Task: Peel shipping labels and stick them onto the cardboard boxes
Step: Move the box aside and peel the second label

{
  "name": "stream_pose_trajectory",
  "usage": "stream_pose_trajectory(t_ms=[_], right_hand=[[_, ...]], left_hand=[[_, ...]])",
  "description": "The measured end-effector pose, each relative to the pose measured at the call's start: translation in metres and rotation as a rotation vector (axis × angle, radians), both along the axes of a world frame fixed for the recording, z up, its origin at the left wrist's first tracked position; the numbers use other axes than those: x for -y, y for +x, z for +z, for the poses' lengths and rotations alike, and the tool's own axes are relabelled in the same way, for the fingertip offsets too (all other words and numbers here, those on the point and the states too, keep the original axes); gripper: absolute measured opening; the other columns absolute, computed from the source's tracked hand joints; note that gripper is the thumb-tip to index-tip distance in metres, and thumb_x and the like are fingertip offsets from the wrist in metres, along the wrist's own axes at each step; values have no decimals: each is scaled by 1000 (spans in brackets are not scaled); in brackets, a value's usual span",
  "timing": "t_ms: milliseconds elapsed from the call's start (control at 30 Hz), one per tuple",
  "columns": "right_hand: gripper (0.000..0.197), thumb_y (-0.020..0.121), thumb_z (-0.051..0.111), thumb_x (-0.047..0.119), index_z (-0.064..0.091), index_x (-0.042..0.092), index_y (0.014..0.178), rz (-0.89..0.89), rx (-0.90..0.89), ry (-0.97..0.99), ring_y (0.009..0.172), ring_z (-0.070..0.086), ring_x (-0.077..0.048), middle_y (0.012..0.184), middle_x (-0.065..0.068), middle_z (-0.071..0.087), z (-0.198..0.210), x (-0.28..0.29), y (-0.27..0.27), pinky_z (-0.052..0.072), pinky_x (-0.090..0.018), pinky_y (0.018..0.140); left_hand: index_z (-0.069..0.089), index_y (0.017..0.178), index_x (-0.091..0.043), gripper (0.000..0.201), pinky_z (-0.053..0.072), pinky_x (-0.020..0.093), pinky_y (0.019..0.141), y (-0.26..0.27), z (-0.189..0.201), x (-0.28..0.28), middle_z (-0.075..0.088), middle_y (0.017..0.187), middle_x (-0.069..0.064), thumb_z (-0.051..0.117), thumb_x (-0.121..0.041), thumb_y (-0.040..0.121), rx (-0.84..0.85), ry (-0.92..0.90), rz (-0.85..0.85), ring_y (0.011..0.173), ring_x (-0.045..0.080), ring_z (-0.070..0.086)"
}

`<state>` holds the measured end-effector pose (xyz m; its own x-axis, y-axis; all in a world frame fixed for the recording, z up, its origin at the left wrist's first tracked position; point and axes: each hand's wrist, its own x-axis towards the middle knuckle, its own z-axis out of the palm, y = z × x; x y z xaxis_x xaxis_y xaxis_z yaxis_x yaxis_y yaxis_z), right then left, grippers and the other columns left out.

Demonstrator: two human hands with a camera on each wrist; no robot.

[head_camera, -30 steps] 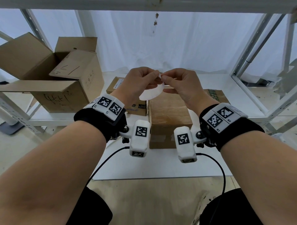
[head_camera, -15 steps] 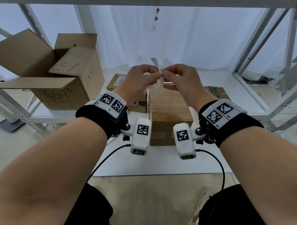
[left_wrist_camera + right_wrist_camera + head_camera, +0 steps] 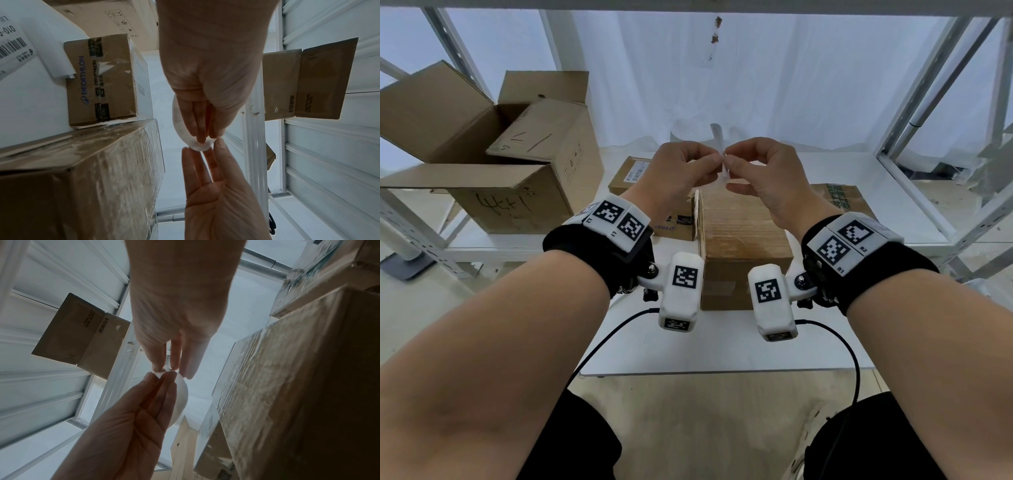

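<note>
Both hands hold a small white shipping label [image 3: 725, 174] in the air above a brown taped cardboard box [image 3: 743, 236]. My left hand [image 3: 714, 157] pinches the label's curved body [image 3: 195, 144], which bulges beside its fingers [image 3: 182, 395]. My right hand [image 3: 730, 163] pinches a corner of the label [image 3: 162, 369] between thumb and forefinger, fingertip to fingertip with the left hand [image 3: 160, 377]. A thin white strip [image 3: 717, 133] sticks up above the pinch. Whether the backing has come apart from the label is hidden by the fingers.
A smaller Decathlon box [image 3: 654, 178] with a printed label stands behind the taped box [image 3: 82, 170]. A flat box [image 3: 839, 198] lies to the right. A large open carton [image 3: 482, 154] sits on the left shelf. White rack posts [image 3: 914, 102] frame the white table [image 3: 722, 349].
Both hands have risen a little and drawn closer. The label has turned from a flat bulging sheet to edge-on, and a strip now stands up above the fingers.
</note>
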<state>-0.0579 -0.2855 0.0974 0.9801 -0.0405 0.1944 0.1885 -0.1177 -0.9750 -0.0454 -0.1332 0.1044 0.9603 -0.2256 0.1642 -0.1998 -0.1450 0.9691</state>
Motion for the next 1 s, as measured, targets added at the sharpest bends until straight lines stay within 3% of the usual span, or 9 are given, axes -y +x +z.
stream_pose_trajectory(t_ms=[167,367,567,833,1000], right_hand=[[11,85,68,10,67,10,96,10,6,-3,86,66,-16,90,1,64,-1,-1,1,60,-36,77],[10,86,68,9,67,10,95,10,3,-5,84,66,-13,91,1,64,-2,-1,1,60,-34,76],[11,86,68,10,67,6,96,5,-9,8,82,68,-13,92,-4,67,-2,0,2,60,-31,74],[13,86,67,10,69,1,95,-7,-13,4,95,69,-25,103,-20,68,-2,1,2,60,-29,72],[15,86,67,10,69,-1,97,-4,-18,6,95,69,-25,103,-21,68,-1,1,1,60,-30,74]], left_hand=[[69,85,-11,7,55,32,90,1,-1,-1,68,86,7,64,-15,88,-6,-8,25,84,15,67],[67,83,-12,5,55,26,85,1,-2,0,68,85,3,65,-15,87,12,15,23,80,10,67],[67,82,-13,6,55,22,82,1,0,0,68,87,4,65,-15,88,23,17,32,79,9,66],[66,81,-20,8,54,31,77,-2,1,1,71,85,5,65,-25,87,22,116,84,76,14,67],[67,82,-20,8,51,26,72,-6,3,3,72,94,11,64,-26,87,25,132,101,74,11,65]])
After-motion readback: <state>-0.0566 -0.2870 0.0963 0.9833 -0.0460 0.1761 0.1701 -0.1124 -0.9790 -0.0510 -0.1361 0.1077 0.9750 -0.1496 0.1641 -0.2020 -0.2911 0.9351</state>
